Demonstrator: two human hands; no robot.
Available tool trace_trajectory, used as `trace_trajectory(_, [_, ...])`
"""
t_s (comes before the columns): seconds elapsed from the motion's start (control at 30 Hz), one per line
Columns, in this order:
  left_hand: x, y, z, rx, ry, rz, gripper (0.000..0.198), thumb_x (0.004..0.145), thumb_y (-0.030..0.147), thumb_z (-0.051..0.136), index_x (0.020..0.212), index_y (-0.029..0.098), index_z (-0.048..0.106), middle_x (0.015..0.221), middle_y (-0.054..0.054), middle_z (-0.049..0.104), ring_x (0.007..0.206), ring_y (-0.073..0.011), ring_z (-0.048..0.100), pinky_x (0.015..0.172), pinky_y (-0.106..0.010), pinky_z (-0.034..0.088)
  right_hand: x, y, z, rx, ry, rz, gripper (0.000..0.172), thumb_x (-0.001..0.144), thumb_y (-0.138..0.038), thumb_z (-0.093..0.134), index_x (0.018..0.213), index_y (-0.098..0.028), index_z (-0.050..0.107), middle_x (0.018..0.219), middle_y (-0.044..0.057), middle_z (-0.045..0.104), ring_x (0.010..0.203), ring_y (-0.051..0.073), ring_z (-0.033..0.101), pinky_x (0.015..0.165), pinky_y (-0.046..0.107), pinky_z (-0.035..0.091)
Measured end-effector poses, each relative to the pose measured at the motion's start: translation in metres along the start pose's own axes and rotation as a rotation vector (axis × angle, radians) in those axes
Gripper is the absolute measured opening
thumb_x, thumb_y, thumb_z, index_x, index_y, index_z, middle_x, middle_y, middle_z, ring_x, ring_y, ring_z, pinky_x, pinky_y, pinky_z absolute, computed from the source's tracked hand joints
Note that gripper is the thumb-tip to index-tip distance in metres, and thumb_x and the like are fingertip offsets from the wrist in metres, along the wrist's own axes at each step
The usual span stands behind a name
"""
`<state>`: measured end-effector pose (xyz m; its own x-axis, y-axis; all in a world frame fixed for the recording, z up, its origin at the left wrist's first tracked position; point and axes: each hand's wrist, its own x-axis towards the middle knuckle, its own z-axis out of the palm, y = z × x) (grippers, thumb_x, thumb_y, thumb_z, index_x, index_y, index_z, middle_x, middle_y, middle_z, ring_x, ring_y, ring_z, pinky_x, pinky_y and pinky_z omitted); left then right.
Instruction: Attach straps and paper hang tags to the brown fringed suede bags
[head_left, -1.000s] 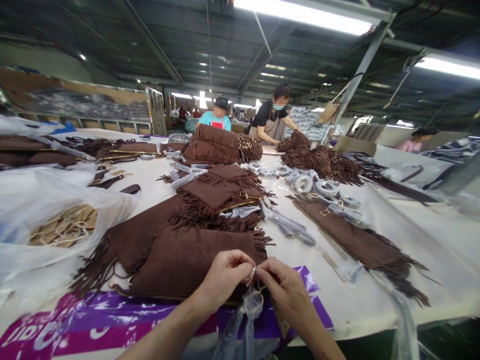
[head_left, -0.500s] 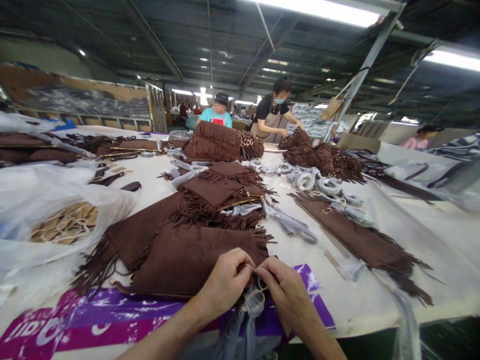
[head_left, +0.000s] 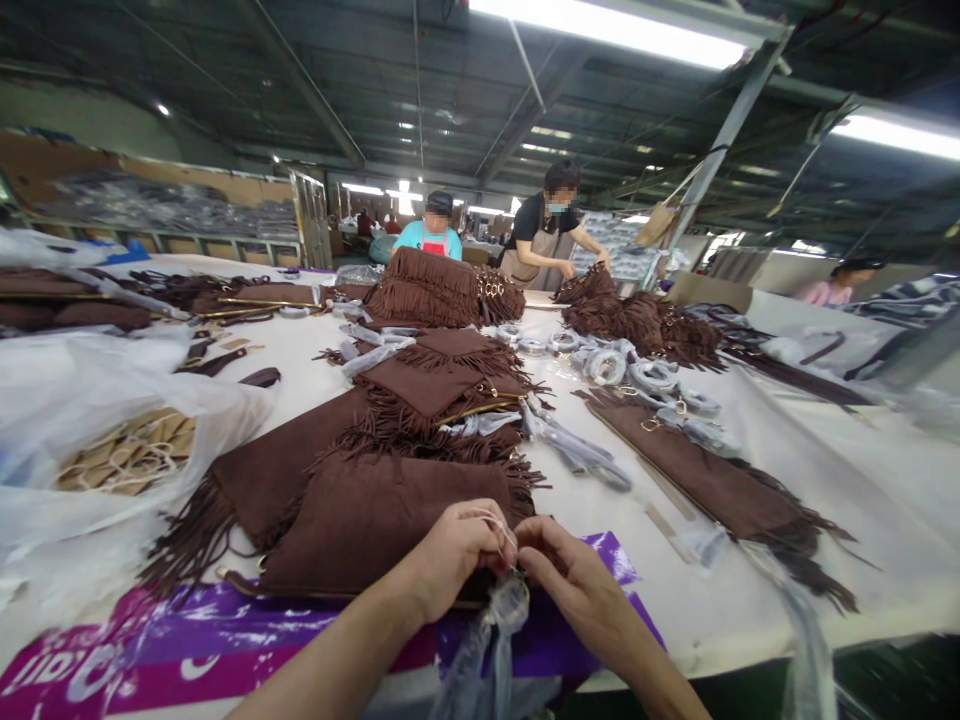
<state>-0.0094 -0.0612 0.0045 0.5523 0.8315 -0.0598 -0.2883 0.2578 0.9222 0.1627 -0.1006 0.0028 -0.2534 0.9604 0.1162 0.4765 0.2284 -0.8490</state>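
My left hand [head_left: 457, 555] and my right hand [head_left: 574, 580] meet at the near edge of the table, fingers pinched together. Between them is a thin white string and a small metal ring at the corner of a brown fringed suede bag [head_left: 375, 525]. A clear plastic wrap [head_left: 491, 640] hangs down from that spot, just below my fingers. The bag lies flat on a purple printed sheet [head_left: 187, 640].
More brown fringed bags [head_left: 442, 375] are stacked behind, and another [head_left: 712, 480] lies at the right. Wrapped straps [head_left: 630, 370] lie mid-table. A plastic bag of tan tags [head_left: 127, 455] sits at the left. Two people [head_left: 551, 225] work at the far end.
My hands have stayed at the bag's corner. My left hand has turned a little and its fingers have drawn the white string up over the ring.
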Motion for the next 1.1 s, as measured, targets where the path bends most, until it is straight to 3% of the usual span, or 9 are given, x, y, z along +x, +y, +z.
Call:
trace_trajectory(0.13, [0.003,-0.004,-0.005,-0.287,0.001,-0.08,0.009,0.056,0.018,0.055,0.064,0.017,0.052,0.059,-0.002,0.06,0.058,-0.0142,0.053,0.06,-0.027,0.039,-0.014,0.005,-0.002,-0.121,-0.027,-0.146,0.02,0.076,-0.016,0.056,0.095,-0.021,0.06,0.102,0.005,0.062,0.096,0.021,0.059,0.083,0.03,0.048])
trace_trajectory(0.23, [0.001,-0.002,-0.008,-0.355,-0.029,-0.114,0.011,0.057,0.018,0.059,0.066,0.017,0.053,0.06,-0.002,0.063,0.059,-0.0143,0.056,0.061,-0.026,0.04,-0.027,0.026,0.001,-0.245,0.037,-0.225,0.028,0.082,-0.016,0.055,0.108,-0.023,0.063,0.122,0.008,0.059,0.115,0.024,0.056,0.097,0.033,0.046])
trace_trajectory(0.37, [-0.004,0.003,-0.005,-0.358,-0.056,-0.103,0.011,0.061,0.022,0.062,0.064,0.014,0.054,0.083,-0.012,0.073,0.062,-0.0131,0.059,0.059,-0.023,0.041,-0.039,0.045,-0.001,-0.368,0.155,-0.13,0.031,0.087,-0.026,0.06,0.118,-0.028,0.06,0.108,0.005,0.068,0.096,0.023,0.067,0.08,0.03,0.056])
trace_trajectory(0.47, [-0.006,0.003,0.0,-0.259,-0.06,-0.122,0.012,0.061,0.02,0.065,0.068,0.011,0.062,0.103,-0.015,0.071,0.048,-0.0067,0.054,0.045,-0.02,0.03,-0.042,0.038,-0.007,-0.271,0.214,-0.049,0.036,0.088,-0.031,0.06,0.122,-0.026,0.052,0.087,0.0,0.072,0.073,0.02,0.07,0.065,0.025,0.056])
trace_trajectory(0.63, [-0.008,0.001,0.01,0.051,-0.135,-0.102,0.027,0.068,0.023,0.067,0.093,0.011,0.07,0.061,-0.001,0.064,0.036,-0.0064,0.048,0.037,-0.018,0.021,-0.028,0.012,-0.008,-0.202,0.258,-0.133,0.023,0.087,-0.026,0.055,0.111,-0.026,0.056,0.089,0.0,0.074,0.078,0.019,0.071,0.068,0.023,0.056])
trace_trajectory(0.73, [-0.009,0.003,0.015,0.228,-0.183,-0.027,0.032,0.068,0.016,0.062,0.099,0.014,0.068,0.071,-0.001,0.067,0.044,-0.0084,0.055,0.04,-0.017,0.033,-0.016,0.005,-0.002,-0.355,0.28,-0.274,0.023,0.088,-0.021,0.052,0.108,-0.027,0.061,0.089,-0.001,0.073,0.076,0.018,0.071,0.066,0.024,0.054])
trace_trajectory(0.8, [-0.008,0.003,0.017,0.34,-0.147,0.035,0.023,0.067,0.013,0.058,0.087,0.014,0.069,0.074,-0.001,0.067,0.051,-0.0091,0.057,0.043,-0.016,0.038,-0.011,0.004,0.003,-0.404,0.344,-0.317,0.015,0.092,-0.025,0.05,0.097,-0.026,0.064,0.081,0.0,0.07,0.069,0.018,0.067,0.062,0.024,0.051])
trace_trajectory(0.9, [-0.004,-0.002,0.014,0.336,-0.019,0.015,0.011,0.069,0.022,0.059,0.072,0.013,0.065,0.058,0.0,0.061,0.05,-0.0116,0.058,0.041,-0.017,0.037,-0.011,0.008,0.009,-0.32,0.498,-0.288,0.024,0.098,-0.031,0.044,0.086,-0.023,0.063,0.082,0.003,0.066,0.073,0.019,0.064,0.064,0.026,0.049])
trace_trajectory(1.1, [0.0,-0.013,0.004,-0.016,0.18,-0.089,0.034,0.061,0.041,0.072,0.075,0.015,0.056,0.069,-0.005,0.068,0.06,-0.0173,0.067,0.045,-0.02,0.046,-0.027,0.05,0.014,-0.104,0.692,-0.001,0.031,0.094,-0.045,0.05,0.1,-0.022,0.07,0.097,0.007,0.072,0.085,0.025,0.067,0.074,0.032,0.055])
